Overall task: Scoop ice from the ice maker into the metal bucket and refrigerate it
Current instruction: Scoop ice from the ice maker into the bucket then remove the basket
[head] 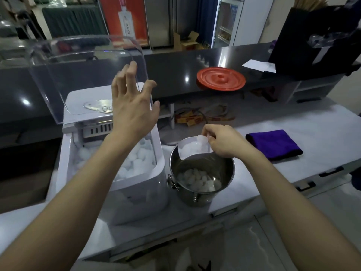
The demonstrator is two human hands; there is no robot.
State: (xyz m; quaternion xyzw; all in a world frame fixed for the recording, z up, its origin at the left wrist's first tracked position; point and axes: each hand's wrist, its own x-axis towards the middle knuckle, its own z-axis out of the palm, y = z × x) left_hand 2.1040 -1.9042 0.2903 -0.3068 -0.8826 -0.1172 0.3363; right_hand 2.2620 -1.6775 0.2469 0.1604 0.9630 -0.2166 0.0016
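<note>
A white ice maker [136, 192] stands on the counter with its clear lid [78, 61] swung up; its bin holds many ice cubes [136, 159]. My left hand [132, 106] is spread open against the lid's right edge, above the bin. To the right stands the metal bucket [203, 194] with ice cubes [199, 179] at its bottom. My right hand [224, 141] grips a clear scoop [193, 148] loaded with ice, tilted over the bucket's far rim.
A folded purple cloth [273, 144] lies right of the bucket on the white counter [312, 126]. A red round lid [220, 79] sits on the dark raised ledge behind. A black holder with wooden sticks [312, 36] stands at the far right.
</note>
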